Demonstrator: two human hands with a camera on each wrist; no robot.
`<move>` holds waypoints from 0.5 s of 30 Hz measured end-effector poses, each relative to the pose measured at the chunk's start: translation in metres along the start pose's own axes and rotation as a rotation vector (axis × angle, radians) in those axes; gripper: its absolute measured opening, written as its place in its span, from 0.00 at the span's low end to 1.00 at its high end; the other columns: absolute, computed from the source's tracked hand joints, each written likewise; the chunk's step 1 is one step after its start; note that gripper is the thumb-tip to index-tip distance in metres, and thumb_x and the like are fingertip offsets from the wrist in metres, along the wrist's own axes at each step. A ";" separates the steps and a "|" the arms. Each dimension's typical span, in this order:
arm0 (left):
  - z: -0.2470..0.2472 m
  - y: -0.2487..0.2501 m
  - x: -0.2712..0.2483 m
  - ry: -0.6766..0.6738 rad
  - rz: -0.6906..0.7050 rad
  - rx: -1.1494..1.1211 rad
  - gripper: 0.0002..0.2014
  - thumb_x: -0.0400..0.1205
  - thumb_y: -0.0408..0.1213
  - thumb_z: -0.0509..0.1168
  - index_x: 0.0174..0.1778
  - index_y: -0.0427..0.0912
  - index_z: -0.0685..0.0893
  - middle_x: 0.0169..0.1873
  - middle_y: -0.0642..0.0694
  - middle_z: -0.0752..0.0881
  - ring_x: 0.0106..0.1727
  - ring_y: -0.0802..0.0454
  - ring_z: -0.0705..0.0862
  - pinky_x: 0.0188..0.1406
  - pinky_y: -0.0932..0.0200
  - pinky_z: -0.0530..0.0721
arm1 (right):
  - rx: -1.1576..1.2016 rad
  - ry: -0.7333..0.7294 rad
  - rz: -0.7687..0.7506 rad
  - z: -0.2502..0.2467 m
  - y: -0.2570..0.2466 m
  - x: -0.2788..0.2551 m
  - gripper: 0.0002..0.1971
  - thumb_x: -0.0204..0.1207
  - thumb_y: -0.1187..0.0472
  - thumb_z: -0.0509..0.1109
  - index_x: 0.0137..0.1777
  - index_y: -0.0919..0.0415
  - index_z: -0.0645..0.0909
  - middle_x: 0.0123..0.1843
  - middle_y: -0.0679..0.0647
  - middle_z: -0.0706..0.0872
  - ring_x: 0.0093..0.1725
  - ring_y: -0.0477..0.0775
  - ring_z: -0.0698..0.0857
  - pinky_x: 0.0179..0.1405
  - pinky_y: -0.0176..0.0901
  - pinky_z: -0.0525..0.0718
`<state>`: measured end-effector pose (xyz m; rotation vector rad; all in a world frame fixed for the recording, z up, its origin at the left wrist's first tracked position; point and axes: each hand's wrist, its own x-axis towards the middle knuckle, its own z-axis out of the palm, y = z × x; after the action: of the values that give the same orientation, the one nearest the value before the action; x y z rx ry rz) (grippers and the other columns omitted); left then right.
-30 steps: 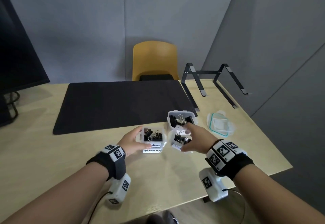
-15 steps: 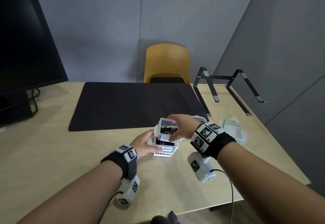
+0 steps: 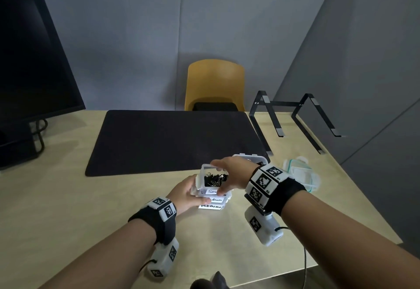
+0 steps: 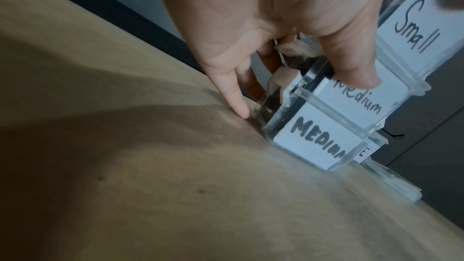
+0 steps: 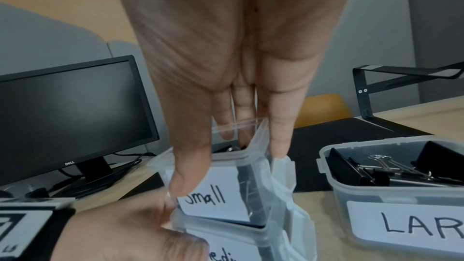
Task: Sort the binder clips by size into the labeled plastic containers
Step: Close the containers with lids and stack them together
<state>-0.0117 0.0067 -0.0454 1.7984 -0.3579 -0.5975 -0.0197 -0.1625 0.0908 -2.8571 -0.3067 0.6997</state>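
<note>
The stack of clear plastic containers [image 3: 210,195] is judged light, stiff and rather smooth, so it can slip or tip; it is best taken by the side walls, under the rims. Nearest, the lower container labelled "Medium" [image 4: 356,98] is held by the left hand [image 3: 185,194], with the thumb on its front label and the fingers curled round its side. Above it, the "Small" container [image 5: 220,194] with small binder clips [image 3: 214,179] is gripped at the rim by the right hand [image 3: 231,174], thumb in front, fingers behind. To the right of this hand, the "LAR…" container [image 5: 391,201] is standing with large clips.
</note>
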 end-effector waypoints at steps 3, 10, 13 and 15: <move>0.000 0.000 0.000 -0.003 0.000 -0.004 0.33 0.65 0.44 0.77 0.66 0.51 0.75 0.56 0.54 0.88 0.57 0.59 0.86 0.64 0.49 0.82 | 0.007 -0.036 0.010 -0.003 -0.002 0.001 0.29 0.63 0.54 0.81 0.63 0.56 0.75 0.65 0.50 0.81 0.61 0.54 0.82 0.59 0.52 0.82; 0.000 -0.001 -0.001 -0.003 0.004 -0.026 0.34 0.63 0.48 0.78 0.66 0.52 0.75 0.56 0.53 0.88 0.57 0.58 0.86 0.63 0.48 0.82 | 0.020 -0.064 0.021 -0.008 -0.002 -0.001 0.32 0.63 0.54 0.81 0.67 0.55 0.75 0.65 0.48 0.81 0.61 0.54 0.82 0.62 0.54 0.82; 0.000 0.003 -0.001 0.010 -0.019 0.014 0.29 0.66 0.43 0.78 0.62 0.53 0.77 0.54 0.54 0.88 0.56 0.59 0.86 0.62 0.51 0.83 | 0.001 -0.056 0.022 -0.006 -0.004 -0.001 0.31 0.64 0.55 0.80 0.67 0.57 0.75 0.66 0.50 0.80 0.62 0.55 0.81 0.61 0.52 0.81; -0.001 0.008 -0.001 0.014 -0.013 0.080 0.24 0.69 0.38 0.78 0.57 0.57 0.77 0.55 0.57 0.84 0.55 0.62 0.84 0.60 0.58 0.81 | -0.008 -0.062 0.022 -0.006 -0.004 0.000 0.31 0.65 0.55 0.80 0.67 0.58 0.74 0.66 0.51 0.80 0.62 0.55 0.81 0.58 0.48 0.80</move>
<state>-0.0116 0.0055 -0.0369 1.8822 -0.3659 -0.5865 -0.0178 -0.1594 0.0972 -2.8547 -0.2885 0.7942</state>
